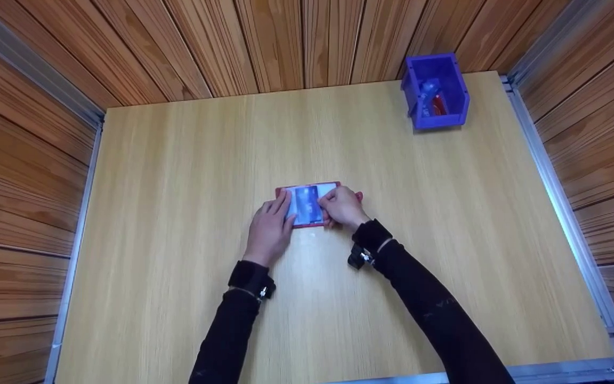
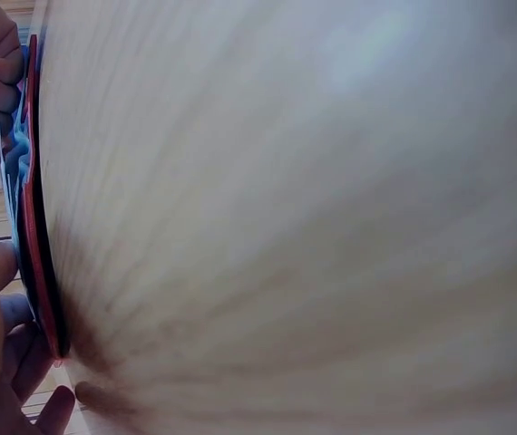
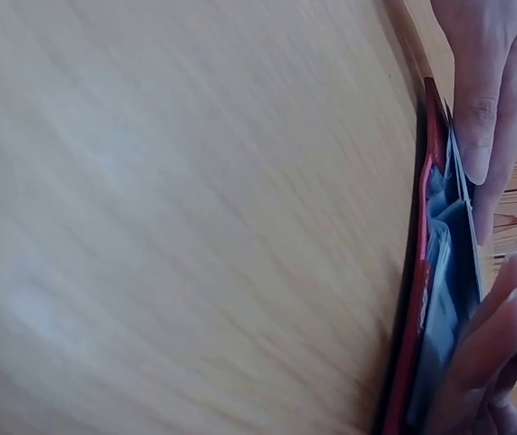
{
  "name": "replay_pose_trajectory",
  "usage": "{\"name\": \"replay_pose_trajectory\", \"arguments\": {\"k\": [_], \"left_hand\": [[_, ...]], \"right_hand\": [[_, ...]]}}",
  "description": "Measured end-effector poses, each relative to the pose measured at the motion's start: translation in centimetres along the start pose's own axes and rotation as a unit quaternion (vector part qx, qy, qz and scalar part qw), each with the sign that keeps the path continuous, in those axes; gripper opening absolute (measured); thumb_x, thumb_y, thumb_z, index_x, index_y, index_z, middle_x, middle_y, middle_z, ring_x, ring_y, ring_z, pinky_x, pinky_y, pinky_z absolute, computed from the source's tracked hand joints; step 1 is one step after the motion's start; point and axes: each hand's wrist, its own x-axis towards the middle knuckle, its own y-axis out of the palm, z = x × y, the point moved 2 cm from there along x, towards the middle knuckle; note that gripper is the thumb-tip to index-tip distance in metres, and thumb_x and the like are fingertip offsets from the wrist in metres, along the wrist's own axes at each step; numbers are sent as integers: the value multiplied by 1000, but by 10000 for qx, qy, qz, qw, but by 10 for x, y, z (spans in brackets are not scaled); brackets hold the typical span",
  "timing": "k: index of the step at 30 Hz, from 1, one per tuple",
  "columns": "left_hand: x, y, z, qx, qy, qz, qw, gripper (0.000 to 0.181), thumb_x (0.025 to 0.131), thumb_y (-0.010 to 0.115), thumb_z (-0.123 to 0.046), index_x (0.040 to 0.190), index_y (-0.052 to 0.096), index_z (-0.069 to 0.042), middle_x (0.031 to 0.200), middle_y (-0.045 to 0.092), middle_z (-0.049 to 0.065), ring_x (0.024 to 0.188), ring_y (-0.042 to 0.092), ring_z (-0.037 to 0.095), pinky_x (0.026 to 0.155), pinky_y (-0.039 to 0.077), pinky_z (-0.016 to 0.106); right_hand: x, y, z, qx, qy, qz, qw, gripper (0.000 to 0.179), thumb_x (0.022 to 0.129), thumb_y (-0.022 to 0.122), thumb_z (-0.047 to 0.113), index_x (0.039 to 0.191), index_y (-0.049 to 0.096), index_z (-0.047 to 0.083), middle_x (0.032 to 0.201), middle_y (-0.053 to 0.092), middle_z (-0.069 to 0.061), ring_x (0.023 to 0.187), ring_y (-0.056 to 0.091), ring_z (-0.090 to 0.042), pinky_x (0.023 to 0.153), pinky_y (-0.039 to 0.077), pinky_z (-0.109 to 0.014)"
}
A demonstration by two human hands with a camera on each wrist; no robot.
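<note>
A red-covered card holder (image 1: 311,226) lies spread open on the table, with pale plastic leaves and a blue panel (image 1: 307,205) in its middle. My left hand (image 1: 269,232) rests on its left side, fingers extended and pressing it down. On the right side, my right hand (image 1: 345,207) has curled fingers and pinches the edge of a leaf. The right wrist view shows the leaves (image 3: 458,245) standing a little apart above the red cover (image 3: 419,299). From the left wrist view the holder (image 2: 36,217) appears edge-on, a hand at either end.
A purple bin (image 1: 437,121) stands at the back right of the wooden table (image 1: 179,176), holding bluish clear and red items. Wood-panelled walls (image 1: 280,48) enclose the back and sides. Metal rails (image 1: 557,208) run along the table's edges.
</note>
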Motion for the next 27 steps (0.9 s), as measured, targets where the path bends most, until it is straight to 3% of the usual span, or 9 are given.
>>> {"name": "replay_pose_trajectory", "arguments": {"k": [10,27], "left_hand": [[-2,2,1,-51,-81,63,9999,59,111,43,-41,164,30,-19,171,30,0,145,42,28,123,32,45],[0,1,0,-18,-4,-21,10000,59,110,45,-39,163,32,-17,169,33,1,143,44,28,122,34,45]], "right_hand": [[-1,-2,-3,-31,11,20,10000,19,105,60,12,101,69,-4,60,62,-1,48,61,-10,48,55,-24],[-5,-23,-13,325,-44,-31,9995,16,104,59,9,99,67,-4,56,58,2,47,58,-8,45,52,-21]]}}
